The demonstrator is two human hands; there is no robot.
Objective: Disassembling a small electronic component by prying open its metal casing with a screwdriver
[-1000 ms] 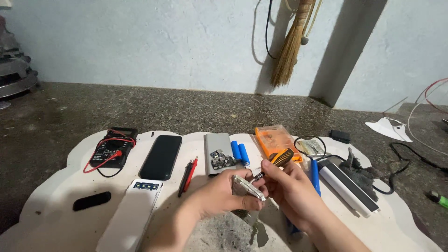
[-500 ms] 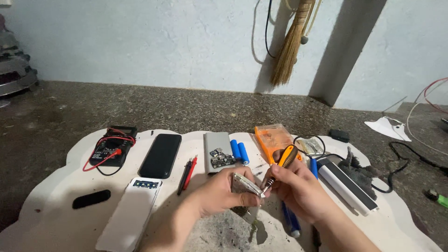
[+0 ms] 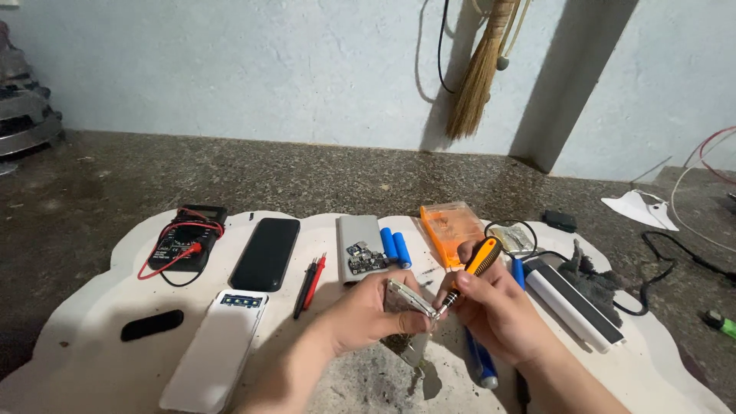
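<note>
A person's two bare hands work over a white, wavy-edged board (image 3: 84, 322) that lies on a dark speckled stone counter (image 3: 230, 172) against a pale blue wall. The left hand (image 3: 368, 314) is closed around a small silver metal casing (image 3: 408, 299), holding it tilted just above the middle of the board. The right hand (image 3: 494, 310) grips a screwdriver with an orange and black handle (image 3: 479, 264), its tip touching the upper edge of the casing. On the board behind the hands lie a grey case with a small circuit board on it (image 3: 360, 245), two blue cylindrical battery cells (image 3: 395, 247) just beside it, and an orange plastic box (image 3: 451, 230). To the left are a black phone (image 3: 266, 253), red and black probes (image 3: 309, 274), a black multimeter with a red lead (image 3: 184, 238) and a white power bank (image 3: 215, 349). Another blue cell (image 3: 481, 364) lies under the right wrist, and a long white and black power bank (image 3: 571, 307) sits to the right. A straw broom (image 3: 479, 73) hangs on the wall.
</note>
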